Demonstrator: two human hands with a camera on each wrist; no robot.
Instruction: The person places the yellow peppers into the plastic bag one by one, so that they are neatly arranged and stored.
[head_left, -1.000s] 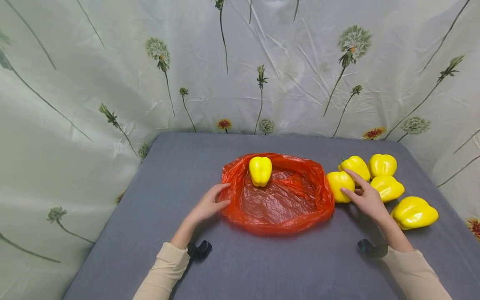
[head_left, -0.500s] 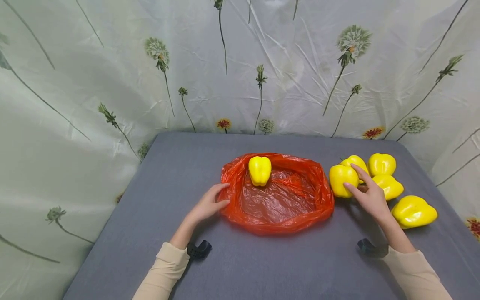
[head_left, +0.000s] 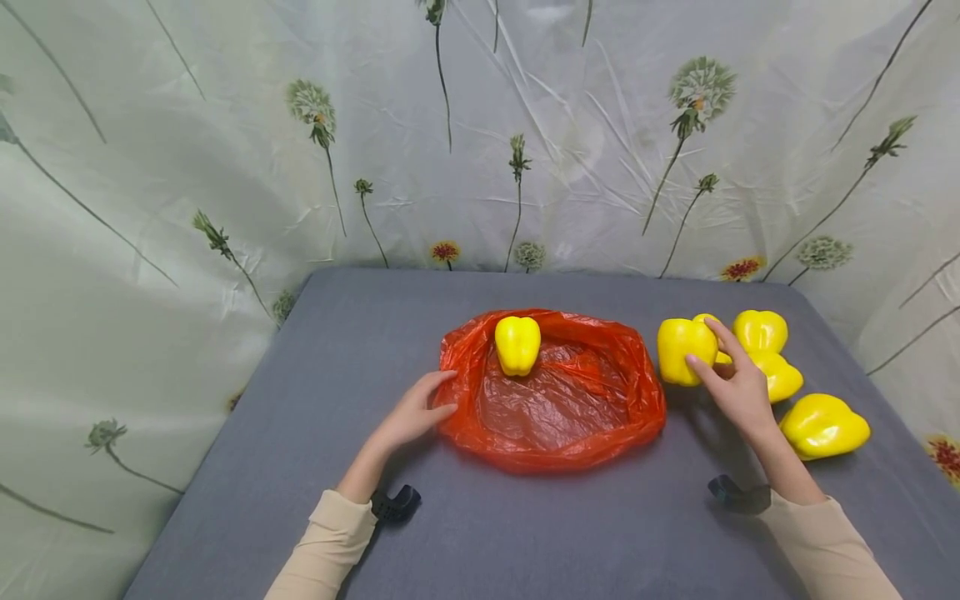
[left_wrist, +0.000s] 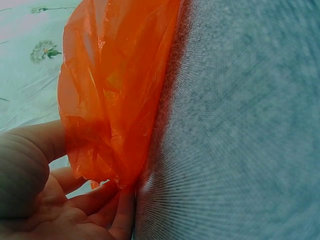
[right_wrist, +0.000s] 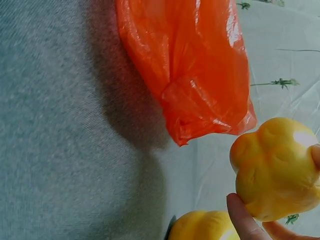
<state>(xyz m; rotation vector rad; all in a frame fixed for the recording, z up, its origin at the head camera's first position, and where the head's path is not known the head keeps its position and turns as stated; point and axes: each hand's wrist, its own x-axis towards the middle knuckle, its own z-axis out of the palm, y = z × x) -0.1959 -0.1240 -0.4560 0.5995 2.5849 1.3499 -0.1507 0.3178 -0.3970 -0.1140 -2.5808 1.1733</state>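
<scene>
My right hand [head_left: 738, 387] holds a yellow bell pepper [head_left: 682, 352] between thumb and fingers, raised beside the bag's right end. In the right wrist view the lobed base of this pepper [right_wrist: 275, 172] faces the camera. An opened red plastic bag [head_left: 637, 417] lies mid-table, its rim spread wide. Inside, near its back left, sits one yellow bell pepper [head_left: 517, 343]. My left hand [head_left: 408, 417] rests against the bag's left side, thumb and index finger apart. Up close in the left wrist view, the fingers [left_wrist: 95, 197] touch the bag's gathered edge [left_wrist: 107, 165].
Several more yellow bell peppers lie at the table's right: one at the back [head_left: 761, 332], one beside my right hand [head_left: 780, 375] and one nearer the front [head_left: 825, 427]. Another is partly hidden behind the held pepper. A flower-printed curtain [head_left: 585, 167] hangs behind the grey table [head_left: 360, 350].
My right hand has lifted the bell pepper off the table, and it now covers most of the pepper behind it. The left hand and the bag have stayed in place.
</scene>
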